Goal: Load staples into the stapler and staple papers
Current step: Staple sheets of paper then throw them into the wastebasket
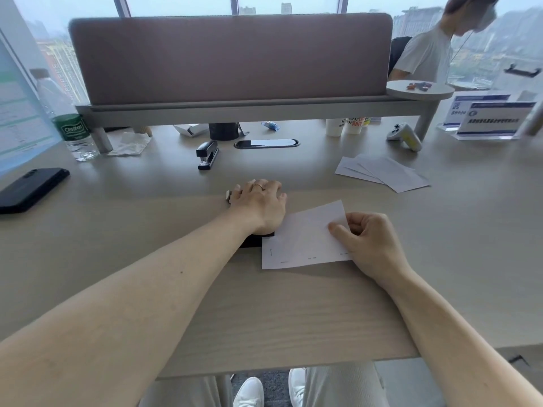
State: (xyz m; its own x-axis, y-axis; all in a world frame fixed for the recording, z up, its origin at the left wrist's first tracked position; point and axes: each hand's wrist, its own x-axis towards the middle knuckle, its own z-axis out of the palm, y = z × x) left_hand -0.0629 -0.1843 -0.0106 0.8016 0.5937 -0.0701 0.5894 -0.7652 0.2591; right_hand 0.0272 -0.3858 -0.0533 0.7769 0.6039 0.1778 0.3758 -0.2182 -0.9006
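Observation:
A black stapler (253, 241) lies on the desk at the centre, almost wholly covered by my left hand (260, 205), which lies on top of it with fingers curled over its far end. Only its near end and a bit by my fingers show. The upper left corner of a white sheet of paper (302, 239) is tucked into the stapler's near end. Several staples sit along the sheet's lower and left edges. My right hand (367, 242) pinches the sheet's right edge between thumb and fingers.
A second black stapler (207, 155) stands farther back. Loose white sheets (382, 173) lie at the right. A black phone (29, 189) and water bottle (75, 136) are at the left. Cups (346, 126), a game controller (405, 136), a divider panel (232, 57) and a person (426, 51) are behind.

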